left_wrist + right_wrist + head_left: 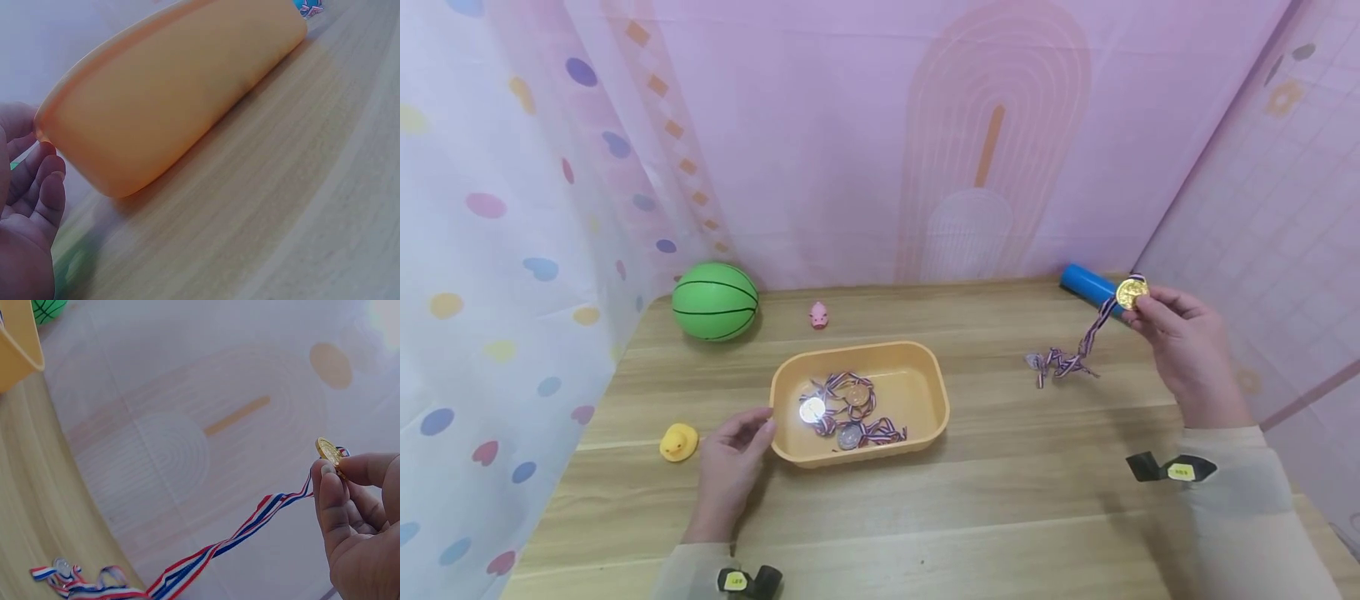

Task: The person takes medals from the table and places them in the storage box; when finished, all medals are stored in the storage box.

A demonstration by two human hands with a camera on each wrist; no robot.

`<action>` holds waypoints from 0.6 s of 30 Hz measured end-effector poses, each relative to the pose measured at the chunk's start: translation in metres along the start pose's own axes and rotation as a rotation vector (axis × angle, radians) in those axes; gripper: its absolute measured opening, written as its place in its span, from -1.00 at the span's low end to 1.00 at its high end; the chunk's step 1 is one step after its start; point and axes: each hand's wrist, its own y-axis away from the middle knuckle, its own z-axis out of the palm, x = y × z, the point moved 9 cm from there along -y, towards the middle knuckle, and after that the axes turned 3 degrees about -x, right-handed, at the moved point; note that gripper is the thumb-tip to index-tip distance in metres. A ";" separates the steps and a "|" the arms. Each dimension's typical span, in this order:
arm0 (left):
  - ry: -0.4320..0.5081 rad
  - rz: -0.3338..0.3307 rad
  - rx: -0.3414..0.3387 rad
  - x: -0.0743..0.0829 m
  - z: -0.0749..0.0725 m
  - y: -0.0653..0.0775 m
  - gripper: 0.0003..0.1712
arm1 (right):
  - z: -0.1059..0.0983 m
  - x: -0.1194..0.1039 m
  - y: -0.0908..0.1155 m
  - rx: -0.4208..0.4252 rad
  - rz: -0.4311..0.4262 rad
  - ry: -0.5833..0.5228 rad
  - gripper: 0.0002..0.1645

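My right hand pinches a gold medal between thumb and fingers, raised above the right side of the table. Its red, white and blue ribbon slants down to a tangle on the wood, where a silver medal lies. With thumb and fingertips, my left hand grips the left rim of a yellow-orange plastic basin. Inside the basin are a shiny medal, a bronze-coloured medal and a silver medal among striped ribbons.
A green ball stands at the back left, with a small pink toy to its right. The yellow duck sits left of my left hand. Behind the held medal lies a blue cylinder. Curtains surround the wooden table.
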 end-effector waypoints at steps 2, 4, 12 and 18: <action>0.002 0.003 0.000 0.000 0.000 0.000 -0.72 | 0.005 -0.003 0.000 -0.011 -0.013 0.012 -0.88; 0.010 0.006 0.001 0.001 0.000 0.000 -0.73 | 0.010 -0.007 0.000 -0.024 -0.022 0.026 -0.89; 0.003 0.009 0.005 0.001 0.001 -0.001 -0.73 | 0.026 -0.021 0.002 -0.031 -0.043 0.058 -0.90; 0.021 0.017 0.007 0.001 0.002 -0.002 -0.74 | 0.037 -0.028 0.005 -0.048 -0.043 0.021 -0.85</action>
